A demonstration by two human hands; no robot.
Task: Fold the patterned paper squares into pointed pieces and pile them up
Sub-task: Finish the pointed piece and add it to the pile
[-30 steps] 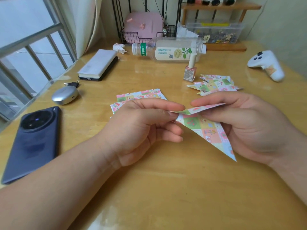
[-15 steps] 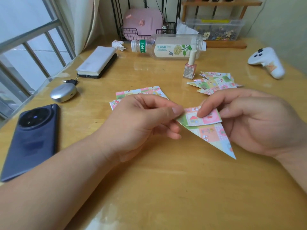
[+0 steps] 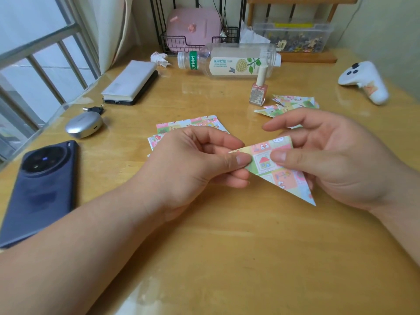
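Note:
I hold a partly folded patterned paper piece [image 3: 280, 169] just above the wooden table [image 3: 227, 246]; its long point aims down to the right. My left hand [image 3: 197, 167] pinches its left corner between thumb and fingers. My right hand [image 3: 336, 160] holds the right side, thumb pressing on the folded-down top flap, index finger lifted off. Behind my left hand lies a stack of flat patterned squares [image 3: 191, 125], partly hidden. A pile of finished pointed pieces [image 3: 293, 103] lies beyond my right hand.
A dark phone [image 3: 38, 189] and a silver earbud case [image 3: 84, 126] lie at the left. A book on a phone [image 3: 131, 81], a lying bottle [image 3: 229, 62], a nail polish bottle [image 3: 259, 89] and a white controller [image 3: 363, 81] sit further back.
The top flap has been folded down flat onto the triangle. My right thumb now presses it and my right index finger has lifted away.

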